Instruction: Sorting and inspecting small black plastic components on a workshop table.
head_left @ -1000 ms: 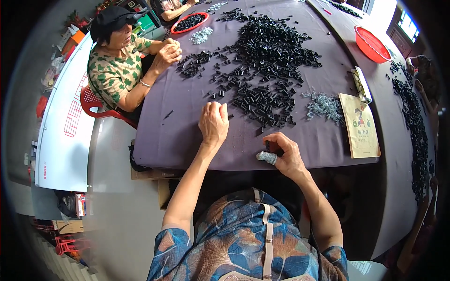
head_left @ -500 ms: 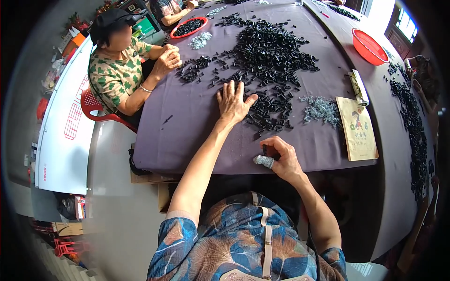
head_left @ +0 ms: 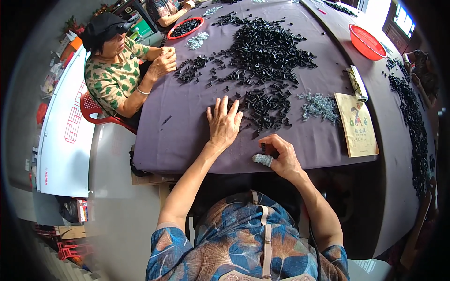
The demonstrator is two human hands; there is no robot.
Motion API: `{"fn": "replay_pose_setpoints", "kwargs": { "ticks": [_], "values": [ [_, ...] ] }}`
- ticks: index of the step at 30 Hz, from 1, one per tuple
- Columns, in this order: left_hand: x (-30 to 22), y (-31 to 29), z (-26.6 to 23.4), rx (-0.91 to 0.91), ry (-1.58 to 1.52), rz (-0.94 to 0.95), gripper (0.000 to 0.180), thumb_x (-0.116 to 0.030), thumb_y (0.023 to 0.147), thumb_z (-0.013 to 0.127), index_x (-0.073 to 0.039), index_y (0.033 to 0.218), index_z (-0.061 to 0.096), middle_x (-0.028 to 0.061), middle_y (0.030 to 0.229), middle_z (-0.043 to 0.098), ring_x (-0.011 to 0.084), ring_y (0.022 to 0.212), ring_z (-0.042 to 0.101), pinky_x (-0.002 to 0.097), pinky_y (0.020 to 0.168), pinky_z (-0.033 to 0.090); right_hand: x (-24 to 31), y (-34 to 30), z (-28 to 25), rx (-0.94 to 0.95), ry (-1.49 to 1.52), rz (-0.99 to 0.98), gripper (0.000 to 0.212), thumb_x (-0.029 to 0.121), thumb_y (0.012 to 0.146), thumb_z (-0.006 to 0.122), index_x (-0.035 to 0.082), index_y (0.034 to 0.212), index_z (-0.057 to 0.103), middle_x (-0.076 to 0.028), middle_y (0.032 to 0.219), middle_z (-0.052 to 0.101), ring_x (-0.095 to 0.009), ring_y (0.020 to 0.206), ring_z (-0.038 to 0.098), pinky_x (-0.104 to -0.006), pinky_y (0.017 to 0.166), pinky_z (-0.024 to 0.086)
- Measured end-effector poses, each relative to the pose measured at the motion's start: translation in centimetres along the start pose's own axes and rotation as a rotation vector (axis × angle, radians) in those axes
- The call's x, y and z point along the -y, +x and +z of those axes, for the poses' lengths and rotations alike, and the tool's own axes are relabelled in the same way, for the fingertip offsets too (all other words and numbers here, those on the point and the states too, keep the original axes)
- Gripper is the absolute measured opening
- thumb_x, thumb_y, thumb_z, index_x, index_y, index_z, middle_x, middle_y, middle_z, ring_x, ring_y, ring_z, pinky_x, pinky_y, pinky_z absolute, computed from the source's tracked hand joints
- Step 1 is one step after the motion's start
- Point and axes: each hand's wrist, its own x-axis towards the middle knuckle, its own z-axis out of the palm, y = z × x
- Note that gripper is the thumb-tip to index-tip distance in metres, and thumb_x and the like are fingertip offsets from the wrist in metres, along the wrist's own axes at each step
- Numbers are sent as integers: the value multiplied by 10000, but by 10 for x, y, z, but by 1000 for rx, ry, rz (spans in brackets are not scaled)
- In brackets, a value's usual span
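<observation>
My left hand [head_left: 223, 126] lies palm down on the table with its fingers spread, at the left side of a near heap of small black plastic pieces [head_left: 266, 107]. A few black bits show around its fingertips; what is under the palm is hidden. Close to the table's front edge, my right hand [head_left: 285, 157] is closed in a pinch on a small black plastic piece [head_left: 263, 148]. Silvery-grey wrapping [head_left: 262, 159] covers its thumb. Beyond the near heap spreads a larger pile of the same black pieces [head_left: 269, 49]. Right of it sits a small heap of clear plastic pieces [head_left: 319, 107].
A yellow booklet [head_left: 357, 126] and a clipboard-like white object [head_left: 357, 84] lie at the right. Red baskets [head_left: 368, 43] stand farther back. A co-worker in a camouflage shirt [head_left: 115, 77] sits at the left, hands together. The purple tablecloth [head_left: 161, 140] ends just before me.
My left hand has drawn back toward me and slightly left, away from the larger pile. My right hand keeps its pinch in nearly the same place.
</observation>
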Motion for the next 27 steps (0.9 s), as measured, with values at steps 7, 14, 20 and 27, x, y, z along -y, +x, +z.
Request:
{"fn": "replay_pose_setpoints", "kwargs": {
  "ticks": [7, 14, 20, 27],
  "values": [
    [-5, -8, -10, -284, -216, -16, 309, -225, 923, 553, -92, 1200, 584, 160, 1307, 487, 334, 1243, 422, 486, 1017, 320, -4, -1, 1, -33, 2, 19, 421, 220, 715, 821, 28, 1019, 603, -36, 803, 547, -127, 671, 533, -267, 616, 444],
    [-60, -48, -46, 243, -1219, -404, 166, -191, 954, 565, -46, 891, 618, -2, 718, 616, 58, 626, 554, 211, 552, 448, -1, 3, -9, -92, -46, -21, 364, 49, 705, 753, 23, 1035, 602, -52, 898, 578, -132, 677, 541, -267, 619, 458],
    [-79, -58, -45, 451, -1792, -615, 261, -270, 962, 555, -27, 971, 652, 32, 880, 651, 107, 754, 619, 249, 620, 514, 6, 2, -7, -97, -30, -124, 394, -44, 679, 711, 12, 1052, 597, -87, 1033, 582, -158, 724, 579, -273, 649, 490],
    [-77, -61, -39, 520, -2104, -695, 181, -202, 927, 602, -69, 1030, 669, 47, 979, 660, 162, 925, 613, 373, 855, 488, 5, 1, -6, -87, 18, -81, 406, -32, 667, 749, 16, 1047, 616, -66, 1017, 585, -136, 739, 558, -256, 659, 473]
  ]
}}
